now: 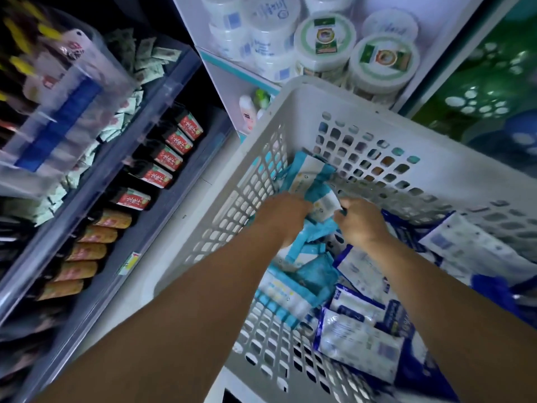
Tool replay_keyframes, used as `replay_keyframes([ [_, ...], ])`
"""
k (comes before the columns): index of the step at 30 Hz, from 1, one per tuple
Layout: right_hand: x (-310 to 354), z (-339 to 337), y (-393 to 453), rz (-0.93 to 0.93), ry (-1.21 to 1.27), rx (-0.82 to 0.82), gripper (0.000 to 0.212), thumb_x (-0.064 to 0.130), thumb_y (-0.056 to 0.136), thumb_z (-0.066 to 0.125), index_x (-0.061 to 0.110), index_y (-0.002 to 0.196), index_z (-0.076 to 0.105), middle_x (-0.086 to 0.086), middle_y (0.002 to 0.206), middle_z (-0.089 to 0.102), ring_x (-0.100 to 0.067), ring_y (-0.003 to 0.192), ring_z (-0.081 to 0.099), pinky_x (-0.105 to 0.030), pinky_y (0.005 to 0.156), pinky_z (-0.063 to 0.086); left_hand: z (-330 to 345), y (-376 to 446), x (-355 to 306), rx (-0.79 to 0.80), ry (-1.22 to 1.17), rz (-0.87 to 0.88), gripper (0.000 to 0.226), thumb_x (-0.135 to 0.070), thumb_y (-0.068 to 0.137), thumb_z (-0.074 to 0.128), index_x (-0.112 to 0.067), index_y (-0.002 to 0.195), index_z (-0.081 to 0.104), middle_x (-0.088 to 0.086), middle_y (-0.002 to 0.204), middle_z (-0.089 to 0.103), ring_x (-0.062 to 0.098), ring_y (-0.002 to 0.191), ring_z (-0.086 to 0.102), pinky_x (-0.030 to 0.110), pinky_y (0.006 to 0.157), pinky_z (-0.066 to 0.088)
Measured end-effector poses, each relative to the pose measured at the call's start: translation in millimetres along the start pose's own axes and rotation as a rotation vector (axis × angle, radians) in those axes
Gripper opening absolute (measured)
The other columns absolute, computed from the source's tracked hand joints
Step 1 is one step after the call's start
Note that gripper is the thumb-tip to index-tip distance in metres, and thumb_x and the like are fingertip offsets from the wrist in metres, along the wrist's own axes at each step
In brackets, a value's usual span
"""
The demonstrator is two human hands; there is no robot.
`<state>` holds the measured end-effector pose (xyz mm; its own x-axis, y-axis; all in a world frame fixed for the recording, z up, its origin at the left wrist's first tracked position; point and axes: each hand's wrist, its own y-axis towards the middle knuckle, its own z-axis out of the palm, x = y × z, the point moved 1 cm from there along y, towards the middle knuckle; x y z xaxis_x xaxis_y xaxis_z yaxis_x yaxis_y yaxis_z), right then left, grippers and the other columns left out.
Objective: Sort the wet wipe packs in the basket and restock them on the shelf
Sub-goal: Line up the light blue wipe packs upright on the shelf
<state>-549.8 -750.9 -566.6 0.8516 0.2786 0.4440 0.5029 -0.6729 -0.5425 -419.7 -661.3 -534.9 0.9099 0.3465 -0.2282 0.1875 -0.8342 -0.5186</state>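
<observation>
- Both hands reach into the white perforated basket (377, 123), which holds the wet wipe packs.
- The left hand (283, 216) curls its fingers around the light-blue packs (312, 181) near the basket's far-left corner.
- The right hand (360, 221) pinches the same bunch from the other side.
- Dark-blue packs (357, 341) lie on the basket's right.
- White tubs (325, 39) stand on the shelf (232, 68) beyond.

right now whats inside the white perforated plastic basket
The white perforated plastic basket holds light-blue wipe packs on its left and white-and-navy packs on its right. The left hand and right hand grip light-blue packs. Lower layers and the floor are covered.
</observation>
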Motion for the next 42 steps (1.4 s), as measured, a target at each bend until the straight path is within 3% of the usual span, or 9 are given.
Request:
replay_keyframes([
  [5,-5,0,-12,-0.069,0.023,-0.083,0.043,0.011,0.095,0.054,0.009,0.137,0.046,-0.014,0.131,0.054,-0.03,0.117,0.052,-0.037,0.092,0.044,18,-1,0,0.005,-0.206,-0.11,0.097,-0.014,0.086,0.069,-0.027,0.153,0.001,0.006,0.16,-0.005,0.03,0.144,0.015,0.038,0.113,0.028],
  [8,-1,5,-17,-0.162,-0.014,-0.169,0.046,0.009,0.093,0.056,0.008,0.138,0.045,-0.013,0.139,0.046,-0.031,0.127,0.043,-0.039,0.103,0.038,35,-10,8,0.107,-0.176,-0.188,0.109,-0.013,0.085,0.071,-0.021,0.151,-0.015,0.015,0.159,-0.001,0.034,0.14,0.027,0.039,0.103,0.039],
  [17,12,23,-1,-0.244,-0.244,-0.073,0.059,0.023,0.098,0.05,0.01,0.149,0.025,-0.007,0.152,0.033,-0.029,0.134,0.03,-0.034,0.11,0.026,61,-7,6,0.026,-0.064,-0.274,0.094,-0.018,0.086,0.069,-0.006,0.15,0.001,0.013,0.141,0.038,0.029,0.129,0.038,0.035,0.096,0.041],
  [20,16,26,9,-0.141,-0.143,-0.065,0.051,0.022,0.097,0.053,0.007,0.143,0.036,-0.016,0.14,0.046,-0.033,0.127,0.038,-0.037,0.107,0.03,65,-3,0,0.021,-0.127,-0.347,0.073,-0.017,0.087,0.067,-0.004,0.142,0.021,0.014,0.13,0.049,0.029,0.12,0.048,0.035,0.089,0.045],
  [25,16,19,4,-0.083,0.184,-0.08,0.016,0.015,0.09,0.062,0.007,0.104,0.061,-0.004,0.09,0.061,-0.023,0.08,0.058,-0.029,0.061,0.044,67,-7,-3,0.061,-0.246,-0.392,0.015,-0.012,0.089,0.062,-0.006,0.103,0.062,0.013,0.108,0.062,0.029,0.102,0.061,0.036,0.076,0.05],
  [28,14,7,-8,-0.139,0.192,-0.289,0.01,0.013,0.088,0.064,0.007,0.094,0.058,-0.004,0.088,0.054,-0.017,0.071,0.049,-0.025,0.054,0.028,64,-12,-4,0.147,-0.154,-0.319,0.023,-0.015,0.093,0.058,-0.004,0.114,0.058,0.014,0.118,0.053,0.028,0.107,0.057,0.035,0.081,0.048],
  [32,14,-7,-25,-0.306,0.06,-0.547,0.012,0.0,0.081,0.068,0.001,0.09,0.06,-0.018,0.096,0.054,-0.026,0.075,0.053,-0.028,0.063,0.042,56,-22,0,0.25,-0.23,-0.299,0.051,-0.02,0.091,0.063,-0.007,0.132,0.037,0.013,0.127,0.047,0.03,0.11,0.055,0.039,0.084,0.049],
  [36,9,14,-29,-0.254,-0.112,-0.126,0.021,0.016,0.088,0.066,0.009,0.108,0.063,-0.011,0.113,0.055,-0.027,0.1,0.058,-0.029,0.077,0.044,51,-30,3,0.229,-0.386,-0.372,0.068,-0.023,0.09,0.064,-0.006,0.141,0.022,0.014,0.133,0.048,0.031,0.117,0.053,0.037,0.09,0.045],
  [42,2,21,-34,-0.155,-0.325,0.044,0.03,0.028,0.089,0.061,0.011,0.114,0.061,-0.007,0.114,0.062,-0.024,0.108,0.055,-0.032,0.084,0.046,38,-33,14,0.174,-0.459,-0.265,0.079,-0.019,0.094,0.058,-0.03,0.152,0.006,0.014,0.144,0.038,0.03,0.115,0.053,0.035,0.086,0.047],
])
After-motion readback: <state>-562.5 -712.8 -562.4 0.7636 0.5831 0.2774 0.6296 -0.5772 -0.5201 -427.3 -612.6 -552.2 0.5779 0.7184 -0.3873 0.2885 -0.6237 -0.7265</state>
